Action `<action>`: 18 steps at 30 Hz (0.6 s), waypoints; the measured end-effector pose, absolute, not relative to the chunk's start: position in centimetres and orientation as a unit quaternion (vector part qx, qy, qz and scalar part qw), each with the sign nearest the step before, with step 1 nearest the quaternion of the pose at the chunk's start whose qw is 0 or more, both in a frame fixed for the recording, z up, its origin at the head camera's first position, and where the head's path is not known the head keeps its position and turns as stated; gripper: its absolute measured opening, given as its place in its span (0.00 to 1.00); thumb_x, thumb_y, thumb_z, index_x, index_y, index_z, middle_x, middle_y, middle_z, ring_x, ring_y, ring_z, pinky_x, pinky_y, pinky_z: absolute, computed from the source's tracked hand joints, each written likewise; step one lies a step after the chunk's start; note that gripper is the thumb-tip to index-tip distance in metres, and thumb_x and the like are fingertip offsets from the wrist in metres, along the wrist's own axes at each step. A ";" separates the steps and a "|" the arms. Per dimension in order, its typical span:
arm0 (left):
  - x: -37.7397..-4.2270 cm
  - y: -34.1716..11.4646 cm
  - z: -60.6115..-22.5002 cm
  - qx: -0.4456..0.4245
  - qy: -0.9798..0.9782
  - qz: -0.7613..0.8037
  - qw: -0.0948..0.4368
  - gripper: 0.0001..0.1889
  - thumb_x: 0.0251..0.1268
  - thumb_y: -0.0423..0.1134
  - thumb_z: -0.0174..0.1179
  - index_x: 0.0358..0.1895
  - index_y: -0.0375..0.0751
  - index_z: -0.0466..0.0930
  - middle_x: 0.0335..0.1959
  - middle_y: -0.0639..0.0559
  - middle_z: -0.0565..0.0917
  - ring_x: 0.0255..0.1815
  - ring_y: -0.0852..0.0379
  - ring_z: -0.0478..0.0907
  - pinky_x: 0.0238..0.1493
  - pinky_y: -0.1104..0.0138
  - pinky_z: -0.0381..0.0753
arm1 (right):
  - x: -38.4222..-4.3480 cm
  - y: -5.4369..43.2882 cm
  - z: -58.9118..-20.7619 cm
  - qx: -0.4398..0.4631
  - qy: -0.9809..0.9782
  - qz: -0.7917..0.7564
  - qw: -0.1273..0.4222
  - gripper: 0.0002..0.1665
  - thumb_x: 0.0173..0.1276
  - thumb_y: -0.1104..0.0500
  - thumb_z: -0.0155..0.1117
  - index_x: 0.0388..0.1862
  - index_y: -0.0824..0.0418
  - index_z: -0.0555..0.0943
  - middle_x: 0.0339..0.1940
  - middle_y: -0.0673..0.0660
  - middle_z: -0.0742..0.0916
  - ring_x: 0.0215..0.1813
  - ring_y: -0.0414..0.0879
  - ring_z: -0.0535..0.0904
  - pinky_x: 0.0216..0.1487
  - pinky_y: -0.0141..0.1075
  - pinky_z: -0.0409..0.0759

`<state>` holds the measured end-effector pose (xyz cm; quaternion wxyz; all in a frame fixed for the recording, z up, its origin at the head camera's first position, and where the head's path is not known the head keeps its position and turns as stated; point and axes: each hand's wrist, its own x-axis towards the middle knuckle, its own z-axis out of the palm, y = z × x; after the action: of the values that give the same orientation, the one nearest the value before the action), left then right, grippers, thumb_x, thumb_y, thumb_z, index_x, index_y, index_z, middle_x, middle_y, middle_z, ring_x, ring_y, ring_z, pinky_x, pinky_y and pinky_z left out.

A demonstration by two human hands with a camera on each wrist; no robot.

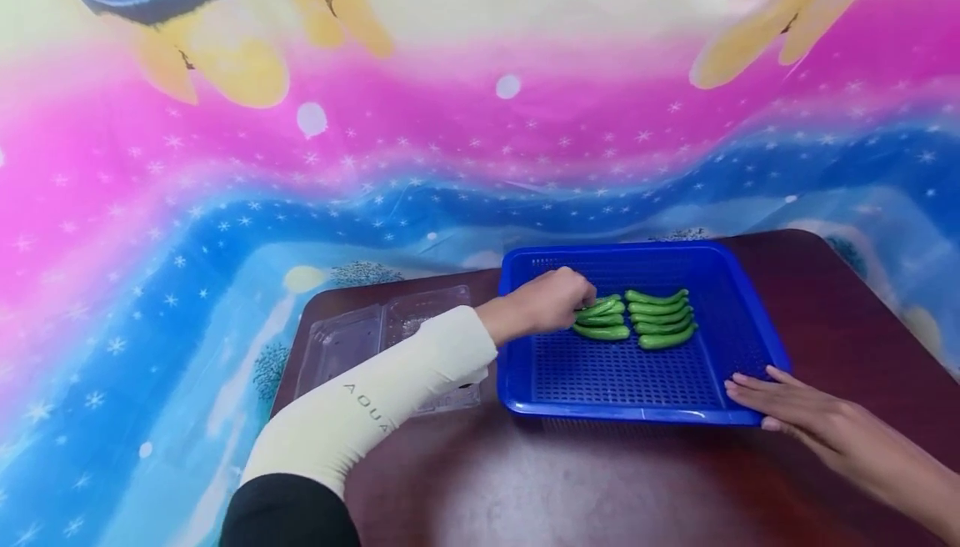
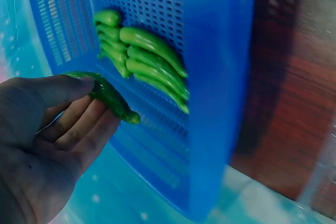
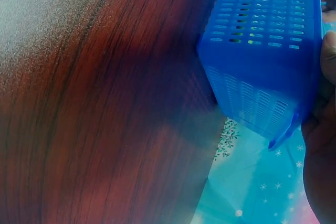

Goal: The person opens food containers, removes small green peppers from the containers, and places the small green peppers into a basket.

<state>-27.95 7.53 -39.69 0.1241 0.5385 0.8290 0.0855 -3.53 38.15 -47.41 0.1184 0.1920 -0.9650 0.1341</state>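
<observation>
Between thumb and fingers, my left hand (image 1: 551,301) pinches a dark green chili pepper (image 2: 113,98), held over the blue basket (image 1: 615,409). Inside the basket several glossy green peppers lie side by side in two columns; the right column (image 1: 660,319) and the left column (image 1: 602,333) show in the head view. My hand is at the far end of the left column and hides part of it. My right hand (image 1: 806,409) rests on the basket's near right corner, fingers straight along the rim. In the right wrist view only the edge of that hand (image 3: 323,156) appears beside the basket.
Left of the basket, a clear plastic container (image 1: 341,347) with compartments stands on the dark brown table (image 1: 480,480), partly behind my left sleeve (image 1: 375,401). A colourful printed cloth (image 1: 465,138) hangs behind the table's back edge.
</observation>
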 end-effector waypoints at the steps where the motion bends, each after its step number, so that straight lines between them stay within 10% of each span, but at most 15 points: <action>1: -27.8 8.0 -39.9 0.542 0.827 0.079 0.127 0.21 0.64 0.17 0.50 0.25 0.47 0.56 0.25 0.56 0.52 0.26 0.61 0.49 0.31 0.71 0.53 | -3.6 38.1 -47.4 0.194 -0.964 0.136 0.119 0.42 0.59 0.65 0.75 0.71 0.39 0.77 0.73 0.32 0.73 0.79 0.17 0.43 0.69 0.07 0.40; 10: -26.4 11.4 -41.8 0.532 0.828 0.000 0.177 0.23 0.76 0.24 0.50 0.25 0.49 0.51 0.25 0.57 0.47 0.25 0.61 0.44 0.29 0.71 0.51 | -3.7 37.8 -47.4 0.223 -0.954 0.154 0.132 0.43 0.56 0.67 0.76 0.71 0.43 0.78 0.73 0.34 0.74 0.80 0.21 0.48 0.72 0.09 0.43; 18: -26.0 13.5 -43.2 0.522 0.827 -0.071 0.194 0.14 0.79 0.31 0.50 0.31 0.49 0.73 0.37 0.55 0.81 0.27 0.63 0.66 0.32 0.70 0.68 | -3.8 38.0 -47.3 0.225 -0.951 0.161 0.140 0.43 0.55 0.67 0.76 0.70 0.44 0.79 0.73 0.33 0.74 0.80 0.21 0.50 0.73 0.10 0.45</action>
<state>-25.98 13.51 -43.24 0.1937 0.5223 0.8275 -0.0708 -3.81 37.99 -47.26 0.1395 0.2246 -0.9509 0.1609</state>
